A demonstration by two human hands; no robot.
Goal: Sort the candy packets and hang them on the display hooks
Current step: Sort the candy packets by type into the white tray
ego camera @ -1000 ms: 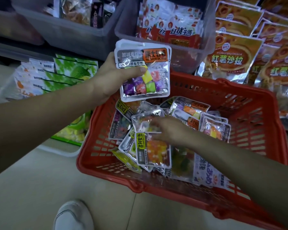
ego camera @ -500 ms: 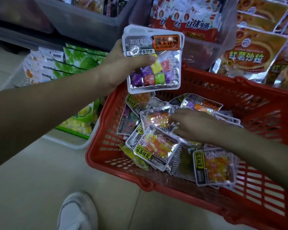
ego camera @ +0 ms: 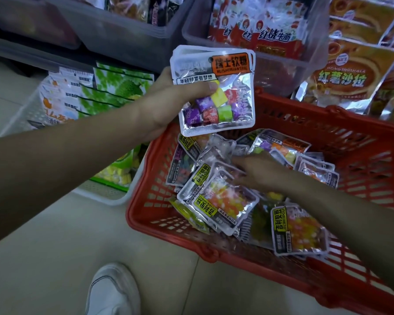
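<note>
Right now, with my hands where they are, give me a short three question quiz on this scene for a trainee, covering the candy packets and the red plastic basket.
1. True or false: the left hand holds a stack of clear candy packets with orange labels.
2. Multiple choice: the right hand is A) hanging a packet on a hook, B) reaching among loose packets in the red plastic basket, C) resting flat on the floor.
3. Fill in: the clear jelly-bean packet just below the right hand's fingertips has a ____ and black label.

Key: 1 true; 2 B; 3 yellow.
</note>
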